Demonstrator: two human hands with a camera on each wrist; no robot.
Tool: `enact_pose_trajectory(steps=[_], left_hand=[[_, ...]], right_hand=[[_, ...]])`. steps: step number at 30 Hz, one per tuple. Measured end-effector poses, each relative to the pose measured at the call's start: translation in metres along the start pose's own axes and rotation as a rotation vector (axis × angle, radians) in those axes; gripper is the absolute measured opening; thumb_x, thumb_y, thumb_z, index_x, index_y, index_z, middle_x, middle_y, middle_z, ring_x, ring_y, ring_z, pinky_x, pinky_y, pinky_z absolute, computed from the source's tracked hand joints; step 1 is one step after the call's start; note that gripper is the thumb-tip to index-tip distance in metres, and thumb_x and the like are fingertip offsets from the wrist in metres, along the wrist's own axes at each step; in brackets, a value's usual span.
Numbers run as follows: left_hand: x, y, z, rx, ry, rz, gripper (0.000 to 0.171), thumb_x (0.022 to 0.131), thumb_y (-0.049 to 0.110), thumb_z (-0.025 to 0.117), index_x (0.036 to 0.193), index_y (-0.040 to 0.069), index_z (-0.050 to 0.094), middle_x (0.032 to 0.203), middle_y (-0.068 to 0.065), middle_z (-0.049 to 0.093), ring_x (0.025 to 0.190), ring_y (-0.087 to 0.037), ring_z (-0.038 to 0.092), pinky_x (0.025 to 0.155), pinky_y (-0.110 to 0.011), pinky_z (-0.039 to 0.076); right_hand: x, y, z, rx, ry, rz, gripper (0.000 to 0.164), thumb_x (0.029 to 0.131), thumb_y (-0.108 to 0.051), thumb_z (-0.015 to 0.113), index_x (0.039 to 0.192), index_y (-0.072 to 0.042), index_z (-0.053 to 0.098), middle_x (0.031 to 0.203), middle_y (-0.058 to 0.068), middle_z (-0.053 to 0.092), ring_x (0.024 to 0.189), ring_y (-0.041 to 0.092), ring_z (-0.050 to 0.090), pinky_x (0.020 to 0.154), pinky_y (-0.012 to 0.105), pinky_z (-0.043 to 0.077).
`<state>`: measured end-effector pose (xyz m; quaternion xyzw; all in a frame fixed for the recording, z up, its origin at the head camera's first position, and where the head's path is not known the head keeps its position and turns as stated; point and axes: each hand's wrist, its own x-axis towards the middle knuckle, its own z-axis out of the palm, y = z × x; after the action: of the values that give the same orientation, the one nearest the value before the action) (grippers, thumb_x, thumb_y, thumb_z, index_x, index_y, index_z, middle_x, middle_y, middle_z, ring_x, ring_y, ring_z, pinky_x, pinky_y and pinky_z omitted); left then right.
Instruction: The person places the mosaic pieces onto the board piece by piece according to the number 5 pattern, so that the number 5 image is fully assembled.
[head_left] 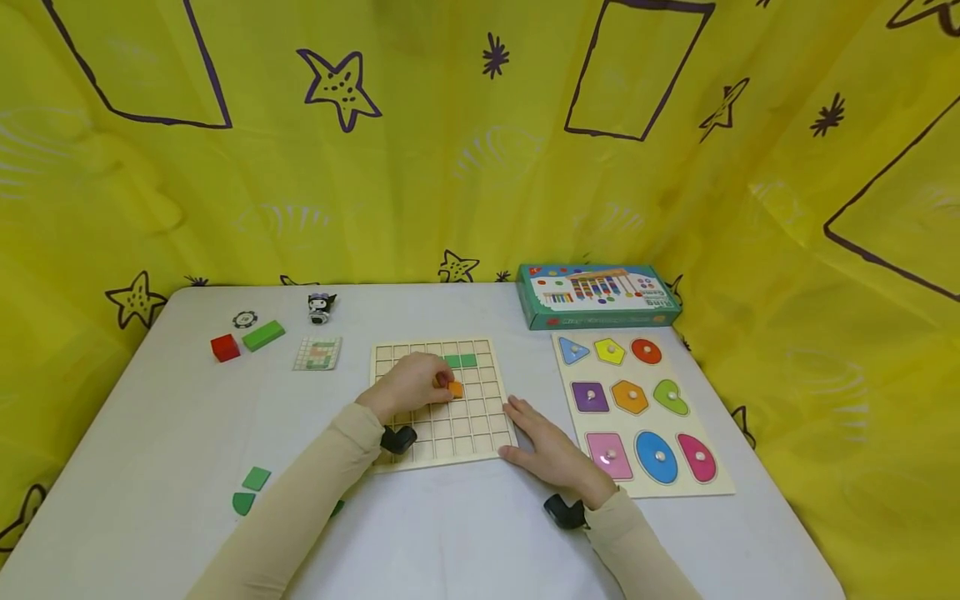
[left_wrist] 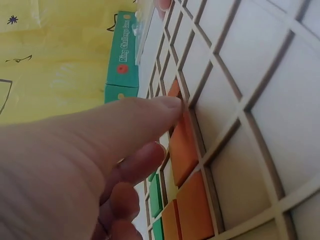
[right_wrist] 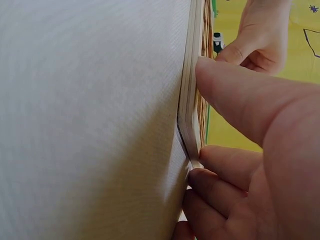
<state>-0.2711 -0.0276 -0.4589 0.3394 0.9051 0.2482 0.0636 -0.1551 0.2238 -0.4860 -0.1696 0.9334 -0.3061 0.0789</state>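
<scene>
Pinching an orange block [head_left: 455, 390] with thumb and curled fingers of the left hand [head_left: 411, 385], pretty much mid-frame in the head view, right at the board [head_left: 480, 425]. Resting the right hand [head_left: 551, 450] against the board's edge, lower right of centre, with loose, mostly straight fingers. Got green blocks [head_left: 468, 360] just above the orange, plus a puzzle [head_left: 637, 372] further right.
</scene>
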Motion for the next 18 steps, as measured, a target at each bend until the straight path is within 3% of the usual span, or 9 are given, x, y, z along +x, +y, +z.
enact_pose_trajectory(steps=[8,13,18], left_hand=[[-0.008,-0.003,-0.004,-0.042,-0.026,-0.032,0.037,0.084,0.026,0.08,0.112,0.005,0.07,0.096,0.0,0.064,0.088,-0.017,0.058,0.083,-0.035,0.047],[-0.029,-0.021,-0.021,-0.081,0.008,-0.024,0.029,0.09,0.023,0.073,0.114,0.005,0.069,0.098,-0.001,0.064,0.085,-0.018,0.056,0.078,-0.036,0.047],[-0.059,-0.045,-0.042,-0.114,0.021,-0.085,0.024,0.092,0.018,0.07,0.11,0.004,0.069,0.094,0.0,0.063,0.076,-0.018,0.052,0.068,-0.034,0.045]], right_hand=[[0.001,0.0,0.004,0.01,-0.007,-0.004,0.07,0.095,-0.029,0.065,0.15,-0.001,0.033,0.158,0.012,0.022,0.145,0.029,0.017,0.112,0.046,0.021],[0.001,-0.001,0.003,0.008,-0.007,-0.007,0.07,0.095,-0.029,0.065,0.15,0.0,0.033,0.158,0.012,0.022,0.145,0.029,0.017,0.112,0.046,0.021],[0.001,0.0,0.001,0.009,0.005,0.006,0.07,0.095,-0.029,0.066,0.149,0.0,0.034,0.158,0.012,0.023,0.144,0.03,0.018,0.112,0.047,0.021]])
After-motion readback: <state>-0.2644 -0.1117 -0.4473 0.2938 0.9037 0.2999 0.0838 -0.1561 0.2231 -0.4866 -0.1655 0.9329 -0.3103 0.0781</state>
